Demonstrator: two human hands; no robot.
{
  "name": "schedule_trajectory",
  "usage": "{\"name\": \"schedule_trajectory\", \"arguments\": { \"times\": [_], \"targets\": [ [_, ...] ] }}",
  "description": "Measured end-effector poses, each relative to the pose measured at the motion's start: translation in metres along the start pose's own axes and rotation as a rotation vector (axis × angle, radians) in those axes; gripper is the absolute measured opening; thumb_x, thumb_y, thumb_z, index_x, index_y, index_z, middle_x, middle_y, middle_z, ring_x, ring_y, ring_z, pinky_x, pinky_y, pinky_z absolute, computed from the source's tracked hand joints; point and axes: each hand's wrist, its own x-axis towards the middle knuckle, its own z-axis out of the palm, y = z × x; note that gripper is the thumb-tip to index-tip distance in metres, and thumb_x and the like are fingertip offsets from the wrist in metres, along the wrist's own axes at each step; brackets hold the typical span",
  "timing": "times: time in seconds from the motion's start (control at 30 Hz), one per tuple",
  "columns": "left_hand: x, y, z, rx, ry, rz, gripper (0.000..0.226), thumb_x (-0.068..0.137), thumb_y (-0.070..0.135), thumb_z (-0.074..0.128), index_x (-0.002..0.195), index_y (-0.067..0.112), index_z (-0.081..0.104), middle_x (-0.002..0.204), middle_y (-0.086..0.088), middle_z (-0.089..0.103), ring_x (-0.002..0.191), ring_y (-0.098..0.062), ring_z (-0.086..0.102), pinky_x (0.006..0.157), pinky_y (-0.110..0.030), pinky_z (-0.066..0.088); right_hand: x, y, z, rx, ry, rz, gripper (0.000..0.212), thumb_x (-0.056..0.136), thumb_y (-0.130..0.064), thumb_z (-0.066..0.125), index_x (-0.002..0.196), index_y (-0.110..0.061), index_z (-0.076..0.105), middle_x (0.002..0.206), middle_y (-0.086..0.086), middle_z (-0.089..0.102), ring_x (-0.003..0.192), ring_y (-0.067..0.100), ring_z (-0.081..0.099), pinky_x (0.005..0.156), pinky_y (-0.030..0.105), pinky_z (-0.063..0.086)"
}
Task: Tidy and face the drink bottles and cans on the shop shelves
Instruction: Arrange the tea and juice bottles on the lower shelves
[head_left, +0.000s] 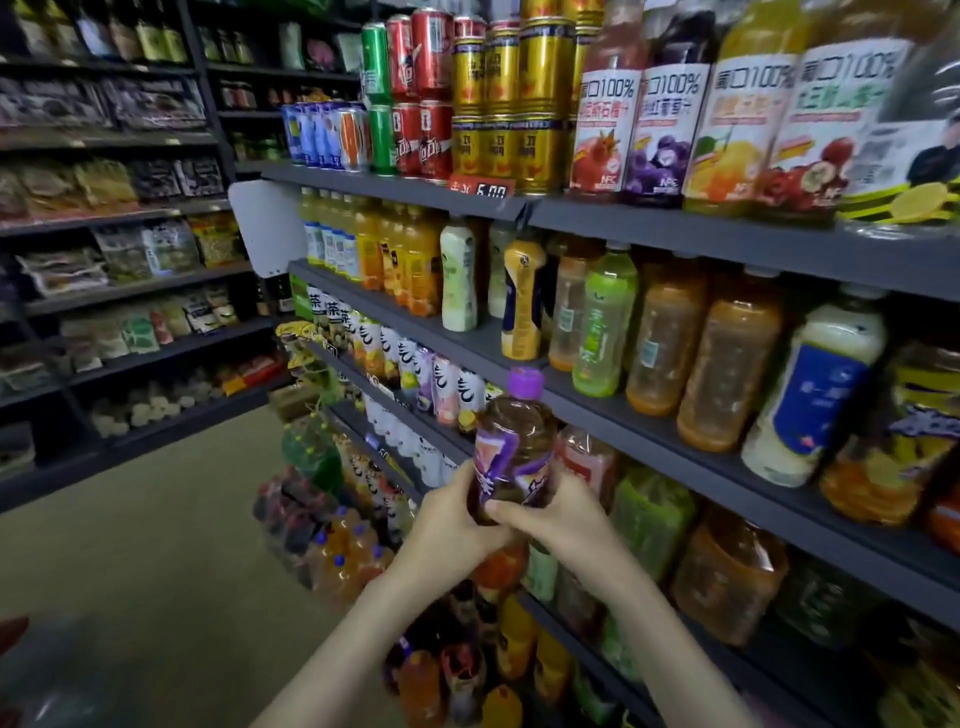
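Purple cap, purple label, brown liquid inside: that's the bottle being handled. It's upright, off the shelving, held in the aisle in front of the drinks rack. The cap lines up with the lip of the second shelf.

Containers round it:
- top shelf: green cans, red cans and gold cans, stacked two high. A red price tag sits on the lip under the gold ones. To their right stand big juice bottles with red, dark purple and orange contents, white labels facing out.
- second shelf: yellow and orange drinks at the far end, then a cream-white bottle, a pale green bottle, several orange-filled bottles and a milky bottle with a blue label.
- lower shelves: mixed orange, green and dark drinks, too blurred to sort.
- floor: shrink-wrapped packs of bottles against the rack foot.

Hands: both are on the bottle's lower half, neither slack. The left hand wraps in from the left, fingers curled round the body. The right hand grips from the right, thumb laid across the front of the label.

Pose: bare forearms come up from the bottom of view and converge at the bottle, the left angling in from lower left, the right from lower right.
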Motion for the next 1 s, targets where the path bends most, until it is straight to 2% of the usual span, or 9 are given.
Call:
{"name": "schedule_trajectory", "arguments": {
  "times": [0.1, 0.2, 0.33, 0.4, 0.53, 0.63, 0.7, 0.83, 1.0],
  "targets": [
    [0.049, -0.023, -0.021, 0.027, 0.023, 0.046, 0.058, 0.07, 0.014, 0.073, 0.121, 0.032, 0.053, 0.098, 0.02, 0.066, 0.089, 0.01, 0.061, 0.07, -0.007, 0.045, 0.059, 0.003, 0.013, -0.038, 0.007, -0.006, 0.037, 0.063, -0.029, 0.084, 0.094, -0.035, 0.064, 0.092, -0.012, 0.072, 0.09, 0.003, 0.066, 0.089, 0.03, 0.051],
    [0.098, -0.036, -0.042, 0.075, -0.012, 0.103, 0.06, 0.069, 0.025, 0.071, 0.123, 0.04, 0.049, 0.106, 0.015, 0.066, 0.096, -0.001, 0.062, 0.081, -0.023, 0.052, 0.106, 0.0, 0.018, -0.04, 0.02, -0.026, 0.038, 0.068, -0.021, 0.083, 0.102, -0.026, 0.066, 0.096, -0.009, 0.072, 0.092, -0.001, 0.065, 0.085, 0.019, 0.05],
    [0.152, -0.045, -0.056, 0.13, -0.1, 0.176, 0.054, 0.073, 0.025, 0.07, 0.122, 0.035, 0.049, 0.103, 0.012, 0.066, 0.096, -0.008, 0.062, 0.078, -0.028, 0.052, 0.146, -0.003, 0.017, -0.051, 0.078, 0.007, 0.027, 0.072, -0.017, 0.081, 0.087, -0.032, 0.065, 0.071, -0.024, 0.067, 0.068, -0.011, 0.061, 0.062, 0.009, 0.044],
    [0.173, -0.047, -0.057, 0.154, -0.162, 0.221, 0.049, 0.073, 0.025, 0.072, 0.118, 0.032, 0.051, 0.101, 0.011, 0.065, 0.097, -0.01, 0.062, 0.071, -0.02, 0.047, 0.154, -0.001, 0.018, -0.042, 0.174, 0.037, 0.027, 0.07, -0.02, 0.083, 0.088, -0.031, 0.066, 0.072, -0.023, 0.069, 0.069, -0.008, 0.062, 0.063, 0.016, 0.047],
    [0.199, -0.042, -0.04, 0.188, -0.324, 0.349, 0.059, 0.07, 0.029, 0.076, 0.124, 0.024, 0.053, 0.107, 0.0, 0.068, 0.101, -0.019, 0.062, 0.07, -0.019, 0.042, 0.143, 0.003, 0.01, -0.014, 0.408, 0.087, 0.051, 0.059, -0.034, 0.086, 0.106, -0.023, 0.067, 0.1, -0.006, 0.073, 0.096, 0.011, 0.067, 0.088, 0.038, 0.054],
    [0.199, -0.027, -0.018, 0.177, -0.484, 0.444, 0.058, 0.074, 0.027, 0.076, 0.127, 0.022, 0.051, 0.106, -0.002, 0.068, 0.1, -0.02, 0.061, 0.06, -0.009, 0.036, 0.114, 0.006, 0.002, -0.022, 0.597, 0.13, 0.045, 0.064, -0.024, 0.087, 0.104, -0.017, 0.069, 0.102, -0.003, 0.073, 0.098, 0.008, 0.066, 0.092, 0.037, 0.052],
    [0.193, -0.015, -0.001, 0.157, -0.612, 0.516, 0.06, 0.077, 0.028, 0.075, 0.13, 0.025, 0.048, 0.11, 0.001, 0.067, 0.104, -0.019, 0.06, 0.062, -0.014, 0.036, 0.086, 0.008, -0.004, -0.001, 0.749, 0.151, 0.04, 0.066, -0.017, 0.086, 0.101, -0.015, 0.069, 0.1, -0.001, 0.073, 0.097, 0.009, 0.067, 0.09, 0.033, 0.053],
    [0.17, 0.017, 0.037, 0.059, -0.806, 0.639, 0.06, 0.075, 0.028, 0.077, 0.129, 0.027, 0.048, 0.108, 0.011, 0.062, 0.103, -0.005, 0.057, 0.066, 0.001, 0.036, 0.028, 0.005, -0.019, -0.027, 0.989, 0.164, 0.032, 0.066, -0.017, 0.086, 0.093, -0.021, 0.069, 0.09, -0.007, 0.074, 0.089, 0.003, 0.068, 0.081, 0.024, 0.054],
    [0.135, 0.055, 0.087, -0.102, -0.874, 0.641, 0.049, 0.08, 0.027, 0.073, 0.122, 0.037, 0.048, 0.114, 0.019, 0.059, 0.107, 0.001, 0.056, 0.088, -0.013, 0.045, -0.038, -0.002, -0.058, -0.118, 1.202, 0.154, 0.032, 0.065, -0.026, 0.086, 0.093, -0.025, 0.068, 0.086, -0.01, 0.073, 0.083, 0.002, 0.067, 0.078, 0.029, 0.055]
  ]
}}
